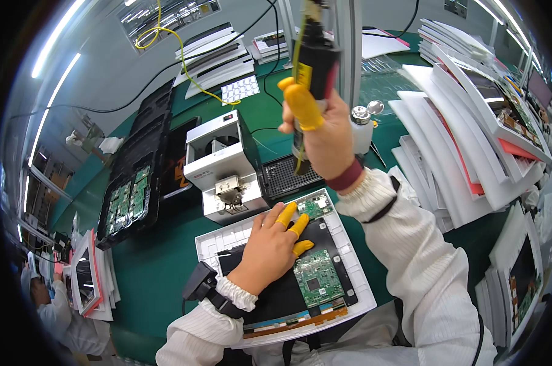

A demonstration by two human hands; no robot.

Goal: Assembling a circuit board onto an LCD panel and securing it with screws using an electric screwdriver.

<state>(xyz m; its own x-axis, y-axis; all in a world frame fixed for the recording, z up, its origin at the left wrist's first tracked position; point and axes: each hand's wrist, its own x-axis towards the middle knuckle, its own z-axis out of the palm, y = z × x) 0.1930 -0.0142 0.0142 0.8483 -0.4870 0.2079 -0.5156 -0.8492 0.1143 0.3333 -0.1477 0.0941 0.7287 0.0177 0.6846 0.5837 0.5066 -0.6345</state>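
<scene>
In front of me, a white foam tray (360,268) cradles a black flat panel (270,299) with a green circuit board (320,277) on it. A smaller green board (314,207) sits at the tray's far edge. My left hand (268,250), yellow cots on its fingers, lies spread on the panel beside the boards. Raised above the table, my right hand (325,128) wraps round a black electric screwdriver (315,64) held upright. Its lower end hangs above a black perforated tray (291,175).
A silver box-shaped machine (224,165) stands beyond my left hand. Left of it is a black tray (128,198) of green boards. A pump bottle (361,128) and tweezers (378,154) are beyond my right wrist. Stacked white foam trays (447,152) rise at the right. Another person (62,311) works at far left.
</scene>
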